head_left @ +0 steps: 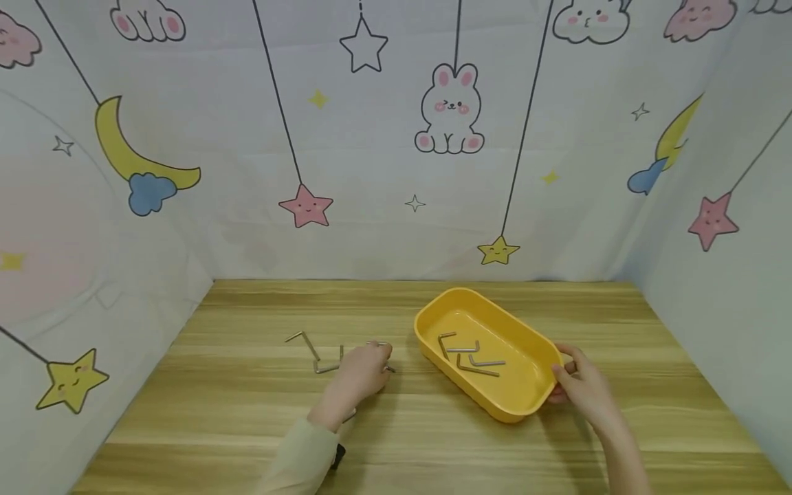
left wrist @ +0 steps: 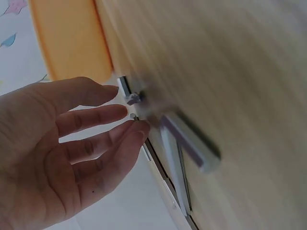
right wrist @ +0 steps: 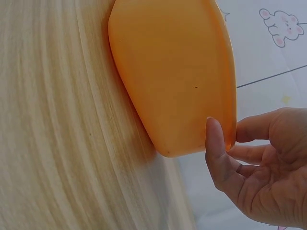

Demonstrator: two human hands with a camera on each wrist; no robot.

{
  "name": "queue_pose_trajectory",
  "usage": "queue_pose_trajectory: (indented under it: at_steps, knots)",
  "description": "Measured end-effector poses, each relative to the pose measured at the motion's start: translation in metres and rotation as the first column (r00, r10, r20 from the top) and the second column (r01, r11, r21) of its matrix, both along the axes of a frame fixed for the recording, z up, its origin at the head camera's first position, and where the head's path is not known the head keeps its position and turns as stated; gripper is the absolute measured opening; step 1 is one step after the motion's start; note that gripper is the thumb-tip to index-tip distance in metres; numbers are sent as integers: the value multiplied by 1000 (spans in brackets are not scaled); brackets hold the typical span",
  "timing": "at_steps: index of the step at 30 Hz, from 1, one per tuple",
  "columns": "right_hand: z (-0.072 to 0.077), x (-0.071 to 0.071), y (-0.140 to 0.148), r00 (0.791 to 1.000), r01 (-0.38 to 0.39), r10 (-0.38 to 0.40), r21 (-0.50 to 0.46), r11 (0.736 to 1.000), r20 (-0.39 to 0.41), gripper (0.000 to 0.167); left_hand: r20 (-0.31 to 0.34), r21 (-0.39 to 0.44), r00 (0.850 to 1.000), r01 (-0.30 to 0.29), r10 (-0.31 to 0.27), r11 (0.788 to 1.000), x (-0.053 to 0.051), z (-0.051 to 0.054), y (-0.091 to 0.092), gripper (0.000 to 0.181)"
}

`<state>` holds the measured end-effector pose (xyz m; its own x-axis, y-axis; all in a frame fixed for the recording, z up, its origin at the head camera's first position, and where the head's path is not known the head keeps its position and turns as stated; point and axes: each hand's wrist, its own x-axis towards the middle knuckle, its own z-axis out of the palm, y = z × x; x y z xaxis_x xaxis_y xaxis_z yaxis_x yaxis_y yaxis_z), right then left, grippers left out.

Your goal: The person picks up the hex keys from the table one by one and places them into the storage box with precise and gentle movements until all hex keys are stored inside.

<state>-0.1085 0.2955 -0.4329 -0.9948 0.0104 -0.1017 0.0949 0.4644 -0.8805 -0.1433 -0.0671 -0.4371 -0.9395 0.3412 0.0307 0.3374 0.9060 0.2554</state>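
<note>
My left hand reaches down among loose L-shaped hex keys on the table. In the left wrist view, the thumb and fingers of that hand are apart beside a metal hex key, and no key is clearly held. A larger-looking hex key lies nearer that camera. My right hand pinches the rim of a yellow plastic basin at its near right end. Several hex keys lie inside the basin. From the right wrist, the basin's outer wall shows, with thumb and fingers on its rim.
Another hex key lies left of my left hand, and one lies close to the wrist. The wooden table meets cartoon-printed cloth walls at the back and sides. A black strap shows by the left sleeve.
</note>
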Motion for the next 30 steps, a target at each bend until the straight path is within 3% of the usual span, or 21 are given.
queue_pose_trajectory:
  at_steps: [10, 16, 22, 30]
  knots:
    - [-2, 5, -4, 1000, 11, -10, 11, 1000, -8, 49, -4, -187, 994, 102, -105, 977, -3, -1, 2, 31]
    - [-3, 7, -6, 1000, 13, -13, 20, 1000, -10, 49, -44, -264, 987, 139, -156, 954, -4, -6, 2, 27]
    - [-3, 8, -6, 1000, 13, -13, 20, 1000, -17, 50, -45, -232, 989, 127, -141, 964, -6, -10, 3, 14]
    - [-3, 7, -6, 1000, 11, -10, 30, 999, -15, 51, -89, -230, 987, 110, -133, 967, -7, -12, 5, 17]
